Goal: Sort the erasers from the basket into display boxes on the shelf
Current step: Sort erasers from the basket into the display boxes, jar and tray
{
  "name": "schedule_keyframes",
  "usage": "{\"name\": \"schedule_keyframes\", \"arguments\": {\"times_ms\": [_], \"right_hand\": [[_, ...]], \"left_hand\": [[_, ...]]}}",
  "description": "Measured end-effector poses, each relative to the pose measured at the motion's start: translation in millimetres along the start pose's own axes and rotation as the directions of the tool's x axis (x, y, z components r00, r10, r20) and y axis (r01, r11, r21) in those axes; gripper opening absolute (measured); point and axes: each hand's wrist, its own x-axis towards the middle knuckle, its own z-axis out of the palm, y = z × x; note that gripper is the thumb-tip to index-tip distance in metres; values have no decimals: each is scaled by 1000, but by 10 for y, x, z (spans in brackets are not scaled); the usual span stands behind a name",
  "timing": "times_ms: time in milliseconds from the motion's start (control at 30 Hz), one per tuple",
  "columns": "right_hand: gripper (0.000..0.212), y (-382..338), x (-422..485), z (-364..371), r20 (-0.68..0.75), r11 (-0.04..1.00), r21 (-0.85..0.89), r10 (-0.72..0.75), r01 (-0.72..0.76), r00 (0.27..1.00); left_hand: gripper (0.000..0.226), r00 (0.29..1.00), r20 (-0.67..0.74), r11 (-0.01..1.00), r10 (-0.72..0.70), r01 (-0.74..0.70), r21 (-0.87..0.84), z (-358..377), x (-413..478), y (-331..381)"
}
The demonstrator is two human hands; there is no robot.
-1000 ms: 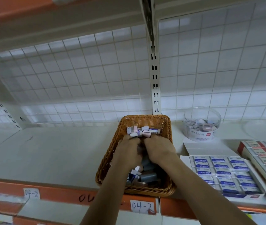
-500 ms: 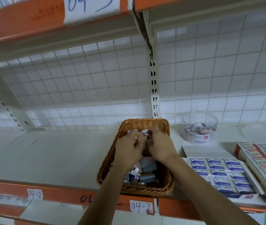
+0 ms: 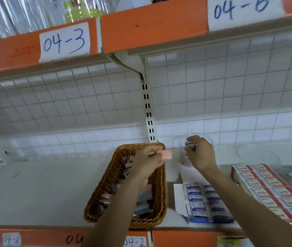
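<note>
Erasers fill the basket. Left hand pinches a pink eraser above its far right corner; right hand clamps a wrapped eraser just right of it, over a clear tub. Loose fingertip grips could drop either.

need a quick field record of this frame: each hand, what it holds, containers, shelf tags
left hand: pinches a pink eraser over the far right corner of the wicker basket
right hand: grips a small wrapped eraser at the clear round tub
wicker basket: on the shelf, more erasers inside
clear round tub: right of the basket, blurred
blue-label eraser box: right of the basket, open, rows filled
red-trimmed box: further right
shelf tags: 04-3, 04-6 above
</note>
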Motion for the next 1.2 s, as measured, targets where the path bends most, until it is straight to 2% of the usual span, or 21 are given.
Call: {"name": "schedule_keyframes", "arguments": {"times_ms": [67,200,367,533,667,800,867,933,1000,1133,1200], "right_hand": [[29,86,75,-103,-15,999,-2,37,-37,999],[35,168,107,-272,64,996,49,64,-68,996],[40,323,-20,-494,87,999,34,-31,28,996],[54,562,-234,-845,206,989,59,-146,136,968],[45,787,-328,-1182,200,992,68,-119,108,973],[36,1033,-405,-1530,142,994,22,-109,107,984],[35,1149,-449,-1695,127,995,-13,-92,94,988],[32,1260,-500,-1862,124,998,-37,-51,56,991],[31,1400,-536,-2033,116,994,-105,-19,31,993],[32,1687,-567,-2386,113,977,-213,44,-19,993],[31,1807,-599,-2553,124,971,-236,64,-33,990]], "left_hand": [[19,1000,6,1000,-1,1,7,140,-6,43],[14,1000,5,1000,-11,11,1,406,7,71],[21,998,32,998,-55,56,-36,748,36,51],[25,998,31,998,-52,51,41,1221,-9,48],[25,996,78,999,-39,37,27,1645,-149,86],[25,987,161,996,18,-31,80,2018,-302,98],[26,982,176,983,65,-94,159,2186,-362,88],[25,967,205,927,155,-214,310,2338,-411,58],[24,937,249,823,243,-335,458,2483,-475,28],[25,848,399,600,349,-529,600,2778,-610,-9],[27,798,472,520,375,-602,606,2908,-675,2]]}}
